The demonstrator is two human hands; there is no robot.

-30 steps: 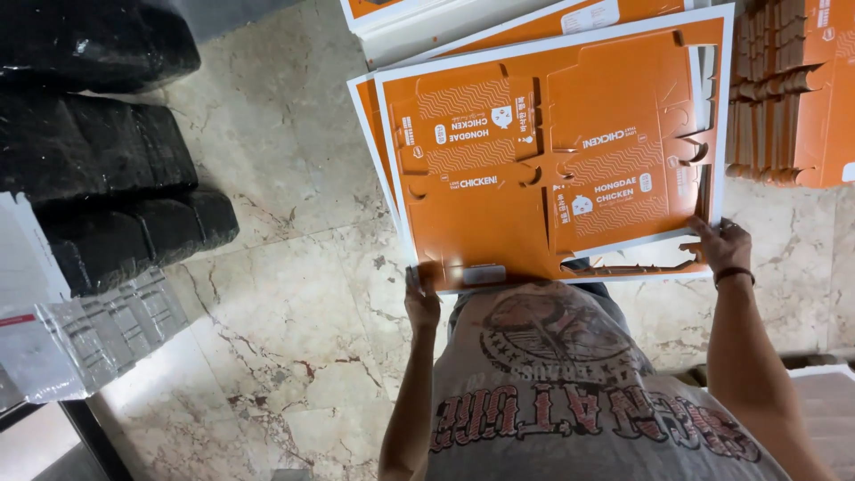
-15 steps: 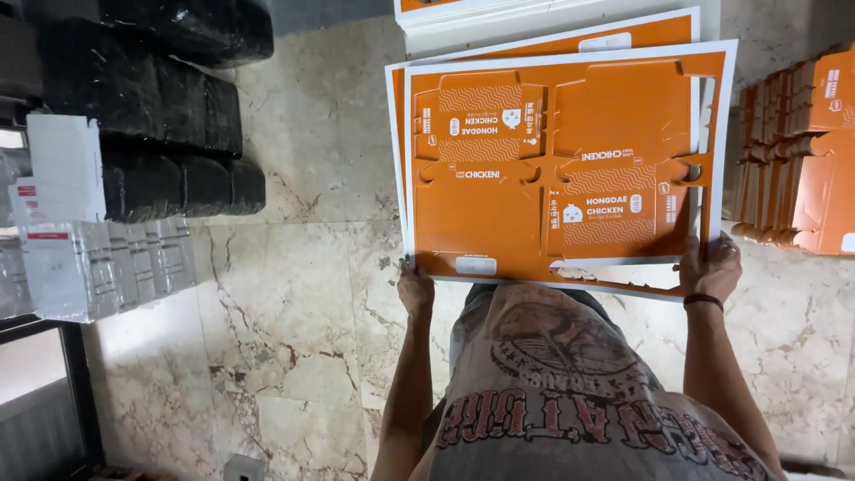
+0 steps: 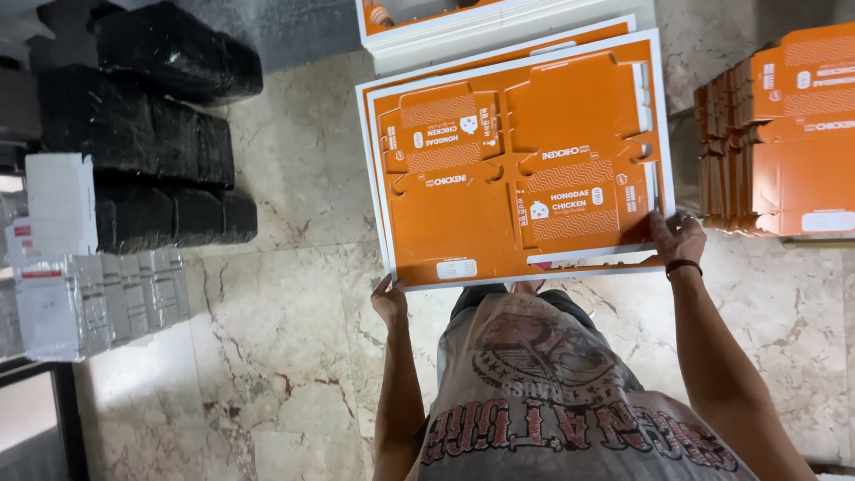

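Note:
A large orange printed cardboard sheet point(image 3: 499, 205) with die-cut box outlines and a white border is held flat in front of me, over more sheets of the same kind point(image 3: 499, 53). My left hand point(image 3: 388, 298) grips its near left corner from below. My right hand point(image 3: 677, 239), with a dark band on the wrist, holds its near right edge. My grey printed shirt fills the bottom of the view.
A stack of orange die-cut box blanks point(image 3: 784, 151) stands at the right. Black wrapped bundles point(image 3: 142, 134) lie at the left, with white and grey flat cartons point(image 3: 80, 276) beside them. Marble floor point(image 3: 285, 356) lies below.
The view has shifted, so the sheet now sits higher and more central. Both hands keep their hold on its near edge.

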